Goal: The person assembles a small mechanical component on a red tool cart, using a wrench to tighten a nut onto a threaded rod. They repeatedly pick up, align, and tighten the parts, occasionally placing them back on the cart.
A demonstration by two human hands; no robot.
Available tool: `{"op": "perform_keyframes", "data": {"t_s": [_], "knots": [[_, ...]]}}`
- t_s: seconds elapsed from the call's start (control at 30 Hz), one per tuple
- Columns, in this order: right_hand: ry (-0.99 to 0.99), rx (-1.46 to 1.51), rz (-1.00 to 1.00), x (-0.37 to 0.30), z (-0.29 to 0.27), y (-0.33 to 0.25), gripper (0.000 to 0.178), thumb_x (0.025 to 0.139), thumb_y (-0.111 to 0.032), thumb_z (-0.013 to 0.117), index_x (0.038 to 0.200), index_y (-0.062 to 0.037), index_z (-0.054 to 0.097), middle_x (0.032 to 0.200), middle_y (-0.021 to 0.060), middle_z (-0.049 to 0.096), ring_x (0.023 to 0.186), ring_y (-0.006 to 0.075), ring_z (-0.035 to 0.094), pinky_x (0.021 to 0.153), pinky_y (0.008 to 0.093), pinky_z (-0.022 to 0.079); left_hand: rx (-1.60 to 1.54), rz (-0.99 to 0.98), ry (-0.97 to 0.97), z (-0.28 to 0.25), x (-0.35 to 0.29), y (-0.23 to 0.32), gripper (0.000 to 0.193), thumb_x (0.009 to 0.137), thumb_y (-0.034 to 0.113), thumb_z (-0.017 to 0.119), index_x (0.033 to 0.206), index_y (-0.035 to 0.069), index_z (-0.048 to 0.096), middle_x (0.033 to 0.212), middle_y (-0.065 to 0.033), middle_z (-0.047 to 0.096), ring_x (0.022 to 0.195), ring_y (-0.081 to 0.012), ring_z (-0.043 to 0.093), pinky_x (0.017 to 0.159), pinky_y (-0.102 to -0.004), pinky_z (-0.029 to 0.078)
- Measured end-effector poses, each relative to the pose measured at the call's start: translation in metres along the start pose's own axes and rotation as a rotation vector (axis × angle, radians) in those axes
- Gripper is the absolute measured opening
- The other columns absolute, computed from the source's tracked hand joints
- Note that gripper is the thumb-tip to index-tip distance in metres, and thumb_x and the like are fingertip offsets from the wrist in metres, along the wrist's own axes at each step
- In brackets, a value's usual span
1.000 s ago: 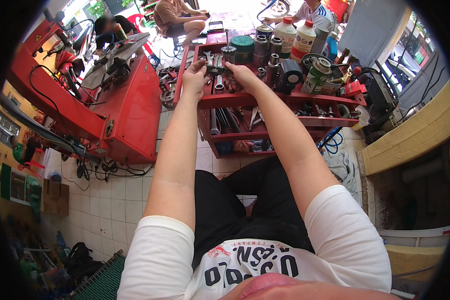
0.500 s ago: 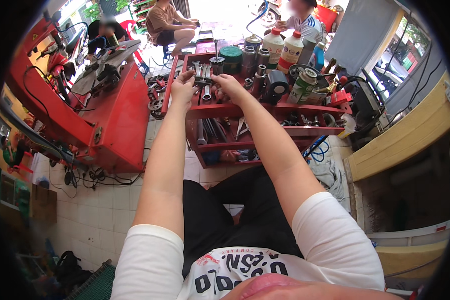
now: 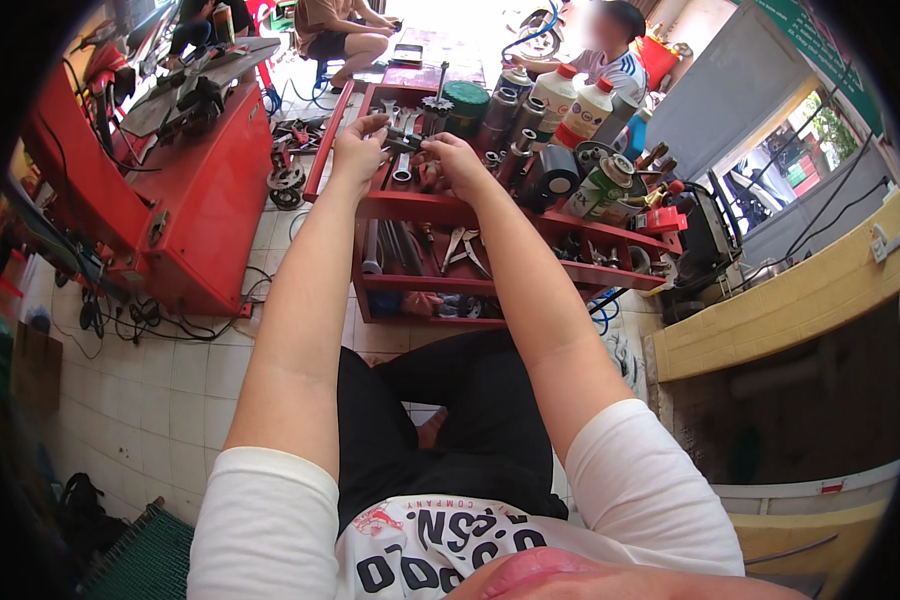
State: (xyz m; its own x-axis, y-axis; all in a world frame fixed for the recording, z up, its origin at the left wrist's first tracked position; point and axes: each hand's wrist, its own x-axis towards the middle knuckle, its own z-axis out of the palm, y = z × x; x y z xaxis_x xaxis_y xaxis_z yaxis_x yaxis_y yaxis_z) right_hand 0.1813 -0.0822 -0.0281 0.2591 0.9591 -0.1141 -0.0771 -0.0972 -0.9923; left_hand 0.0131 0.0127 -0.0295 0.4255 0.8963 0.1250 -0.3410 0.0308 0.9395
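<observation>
My left hand (image 3: 357, 152) and my right hand (image 3: 454, 164) are raised over the top tray of a red tool cart (image 3: 410, 207). Between them is a small dark metal part (image 3: 403, 141), with the fingers of both hands closed on its two ends. Its exact kind is too small to make out. Below it a wrench (image 3: 402, 175) lies in the tray. A toothed gear on an upright rod (image 3: 436, 103) stands just beyond my right hand, beside a green round tin (image 3: 465, 105).
Bottles with red caps (image 3: 588, 110), spray cans (image 3: 602, 187) and dark cylinders crowd the tray's right side. Locking pliers (image 3: 462, 248) lie on the shelf below. A red machine (image 3: 185, 200) stands at left. Two people sit beyond the cart, and part of another shows at far left.
The view has shifted, so the cart sits a little farther left. Both hands still hold the dark part, which is now tilted and lifted clearer of the wrenches.
</observation>
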Motion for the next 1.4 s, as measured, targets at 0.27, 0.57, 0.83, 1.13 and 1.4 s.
{"op": "perform_keyframes", "data": {"t_s": [0.27,0.57,0.83,1.13,1.4], "knots": [[0.008,0.019,0.095,-0.002,0.006,-0.007,0.032,0.104,-0.040,0.056,0.115,-0.0103,0.063,0.081,0.0053,0.070,0.051,0.0131,0.059,0.041,0.0304,0.040,-0.005,0.031,0.025,-0.005,0.003,-0.003,0.024,0.100,0.003,0.060,0.123,0.004,0.067,0.115,-0.0071,0.069,0.091,-0.0143,0.068,0.070,-0.0284,0.056],[-0.005,0.041,0.004,0.004,0.001,0.003,0.032,0.104,-0.040,0.058,0.113,-0.0089,0.061,0.089,0.0056,0.072,0.051,0.0122,0.059,0.041,0.0271,0.040,0.018,0.032,0.056,0.000,-0.002,0.000,0.023,0.099,0.003,0.062,0.120,0.006,0.069,0.108,-0.0052,0.071,0.081,-0.0116,0.066,0.064,-0.0261,0.053],[-0.015,-0.019,-0.029,0.005,-0.003,0.003,0.025,0.104,-0.033,0.059,0.110,-0.0090,0.061,0.085,0.0047,0.070,0.052,0.0121,0.059,0.042,0.0281,0.041,-0.007,0.032,0.040,0.002,-0.002,0.001,0.021,0.099,0.003,0.062,0.119,0.006,0.069,0.104,-0.0058,0.070,0.078,-0.0113,0.066,0.062,-0.0249,0.053],[-0.058,0.065,0.025,-0.004,0.007,-0.006,0.020,0.106,-0.033,0.055,0.109,-0.0134,0.061,0.082,0.0036,0.068,0.053,0.0113,0.058,0.043,0.0283,0.042,0.024,0.035,0.035,-0.005,0.002,-0.001,0.019,0.100,0.003,0.062,0.117,0.006,0.070,0.111,-0.0055,0.069,0.083,-0.0125,0.067,0.065,-0.0268,0.055],[-0.095,0.089,0.002,0.000,-0.001,0.000,0.023,0.107,-0.033,0.053,0.107,-0.0122,0.063,0.079,0.0028,0.067,0.053,0.0110,0.057,0.043,0.0269,0.042,0.004,0.001,0.004,0.001,-0.005,0.005,0.019,0.101,0.003,0.061,0.119,0.004,0.068,0.112,-0.0065,0.069,0.088,-0.0140,0.068,0.072,-0.0283,0.057]]}}
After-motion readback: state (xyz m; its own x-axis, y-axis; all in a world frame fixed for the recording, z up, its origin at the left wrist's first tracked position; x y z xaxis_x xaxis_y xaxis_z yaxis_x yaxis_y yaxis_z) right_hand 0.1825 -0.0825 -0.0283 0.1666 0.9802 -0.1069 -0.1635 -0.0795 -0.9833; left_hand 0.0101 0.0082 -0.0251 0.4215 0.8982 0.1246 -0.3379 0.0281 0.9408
